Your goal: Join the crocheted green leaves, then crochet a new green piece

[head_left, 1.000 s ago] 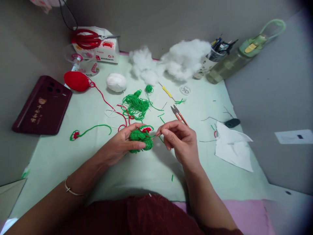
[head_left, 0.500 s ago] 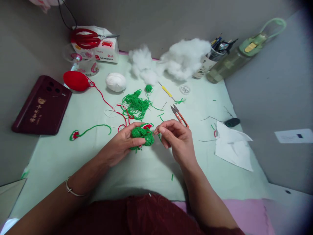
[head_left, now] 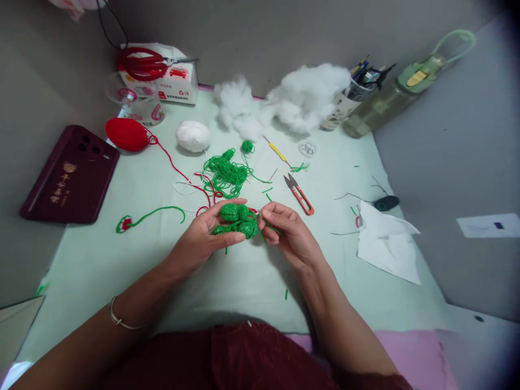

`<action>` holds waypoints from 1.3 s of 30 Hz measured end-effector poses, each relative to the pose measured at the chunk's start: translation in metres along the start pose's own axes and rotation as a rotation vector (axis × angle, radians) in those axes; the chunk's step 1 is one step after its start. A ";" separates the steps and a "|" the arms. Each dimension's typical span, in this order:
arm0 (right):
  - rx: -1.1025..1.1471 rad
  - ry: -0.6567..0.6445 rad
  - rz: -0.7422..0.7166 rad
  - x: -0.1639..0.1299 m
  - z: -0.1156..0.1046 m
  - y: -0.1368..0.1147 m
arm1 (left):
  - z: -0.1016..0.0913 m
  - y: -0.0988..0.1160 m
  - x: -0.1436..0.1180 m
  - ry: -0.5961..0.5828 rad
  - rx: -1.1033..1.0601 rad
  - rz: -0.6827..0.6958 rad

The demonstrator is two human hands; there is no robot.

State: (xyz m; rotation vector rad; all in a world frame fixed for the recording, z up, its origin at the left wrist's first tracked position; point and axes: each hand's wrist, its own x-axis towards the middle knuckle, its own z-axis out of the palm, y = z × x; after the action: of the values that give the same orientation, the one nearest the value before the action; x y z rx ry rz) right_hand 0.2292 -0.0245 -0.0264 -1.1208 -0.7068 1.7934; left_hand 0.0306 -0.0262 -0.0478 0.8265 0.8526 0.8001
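Grey walls close in a pale green desk (head_left: 122,254) strewn with craft materials, and the biggest thing beyond the grip is the white stuffing (head_left: 300,97) heaped at the far edge, likely kept there so tufts can be pulled off as needed. Far left of the grip lies a maroon phone (head_left: 69,176), flat and out of the working area. Beyond it to the left sit a red yarn ball (head_left: 125,134) and a white yarn ball (head_left: 193,135), their strands trailing toward the hands, with a loose tangle of green yarn (head_left: 225,174) just past the grip. Right of the grip lies a small pair of orange snips (head_left: 299,194), close enough to reach. The left hand (head_left: 203,235) cups a green crocheted piece (head_left: 238,219) from below, fingers curled around it, apparently to steady it. The right hand (head_left: 286,227) meets it from the right, thumb and fingertips pinched at the piece's edge; whether they hold a needle or only a strand of yarn cannot be told. So the piece sits between both hands, raised just above the desk.
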 end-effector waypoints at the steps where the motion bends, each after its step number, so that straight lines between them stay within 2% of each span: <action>1: 0.016 -0.012 0.017 0.000 0.000 0.000 | 0.000 0.000 0.000 -0.001 0.006 0.003; 8: 0.066 -0.030 0.061 -0.002 0.003 0.004 | -0.001 -0.002 0.001 0.020 0.031 0.020; 12: 0.034 -0.026 0.019 -0.003 0.004 0.008 | 0.000 -0.003 0.002 0.048 0.025 0.032; 16: -0.039 0.032 -0.037 -0.002 0.005 0.008 | 0.005 -0.001 0.005 0.102 -0.044 0.027; 21: -0.040 0.078 -0.052 0.000 0.007 0.006 | 0.008 0.004 0.004 0.090 -0.081 0.047; 26: -0.095 0.069 -0.035 0.000 0.009 0.007 | 0.007 0.008 0.002 0.066 -0.094 0.064; 29: -0.173 0.061 -0.084 -0.002 0.010 0.010 | 0.008 0.007 0.002 0.133 -0.108 0.067; 31: -0.301 0.069 -0.152 -0.003 0.010 0.010 | 0.009 0.007 0.002 0.215 -0.110 0.079; 34: -0.583 0.166 -0.419 -0.007 0.010 0.009 | 0.009 0.007 0.002 0.293 -0.084 0.112; 37: -0.789 0.234 -0.691 -0.010 0.011 0.011 | 0.008 0.006 0.003 0.258 -0.006 0.120; 39: -0.863 0.169 -0.728 -0.010 0.011 0.013 | 0.006 0.004 0.003 0.202 0.065 0.116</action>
State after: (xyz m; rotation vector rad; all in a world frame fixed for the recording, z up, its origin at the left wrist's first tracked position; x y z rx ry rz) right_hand 0.2166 -0.0396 -0.0279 -1.2790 -1.6133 0.7480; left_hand 0.0364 -0.0233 -0.0427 0.8682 1.0211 0.9738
